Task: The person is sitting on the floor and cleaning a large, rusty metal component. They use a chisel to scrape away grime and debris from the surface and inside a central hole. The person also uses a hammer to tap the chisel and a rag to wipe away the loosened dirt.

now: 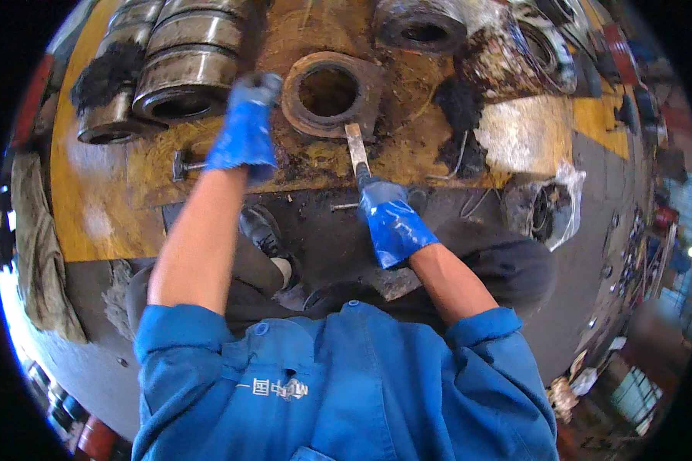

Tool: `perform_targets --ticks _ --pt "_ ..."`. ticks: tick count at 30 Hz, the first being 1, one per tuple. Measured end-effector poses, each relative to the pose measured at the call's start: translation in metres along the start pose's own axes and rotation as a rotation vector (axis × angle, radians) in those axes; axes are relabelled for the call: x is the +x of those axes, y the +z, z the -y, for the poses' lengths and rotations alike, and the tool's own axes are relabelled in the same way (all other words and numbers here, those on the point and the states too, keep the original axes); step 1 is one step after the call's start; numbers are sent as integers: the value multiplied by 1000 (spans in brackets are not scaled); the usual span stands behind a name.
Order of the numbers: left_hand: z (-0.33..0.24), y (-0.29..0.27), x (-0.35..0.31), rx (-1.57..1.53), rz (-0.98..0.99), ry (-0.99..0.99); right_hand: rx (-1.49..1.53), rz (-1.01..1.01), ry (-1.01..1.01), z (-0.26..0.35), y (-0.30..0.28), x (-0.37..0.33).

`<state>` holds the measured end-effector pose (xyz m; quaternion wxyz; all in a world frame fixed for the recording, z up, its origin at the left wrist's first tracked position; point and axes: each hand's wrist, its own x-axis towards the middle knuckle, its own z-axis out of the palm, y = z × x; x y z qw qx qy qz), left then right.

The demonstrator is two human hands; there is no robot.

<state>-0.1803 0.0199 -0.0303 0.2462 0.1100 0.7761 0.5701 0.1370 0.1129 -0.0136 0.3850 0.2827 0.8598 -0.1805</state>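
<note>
A blue glove covers my right hand (392, 219), which is closed round the dark handle of a scraper (356, 150). Its flat, worn blade points away from me and meets the near edge of a rusty flanged ring (298, 113) with a round opening. My left hand (246, 127), in a matching glove, is beside the ring's left side, apart from it. Motion smears its dark fingertips, so I cannot tell whether it holds anything. Just left of that wrist lies a tool with a metal head (179, 166), perhaps a hammer, its handle partly hidden by the glove.
Large metal cylinders (188, 77) line the far left, a black rag (109, 74) on them. Another thick ring (420, 29) and a greasy part (507, 58) stand at the far right. Black fibre clumps (460, 107), a bent rod (460, 157) and a plastic-wrapped bundle (543, 207) lie nearer.
</note>
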Motion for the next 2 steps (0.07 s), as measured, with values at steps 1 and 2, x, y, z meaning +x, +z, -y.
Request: perform_targets --ticks 1,2 --pt "-33 -21 7 235 -3 96 21 -57 7 -1 4 -7" --pt "-46 -26 6 251 -10 115 34 -124 -13 6 -1 -11"
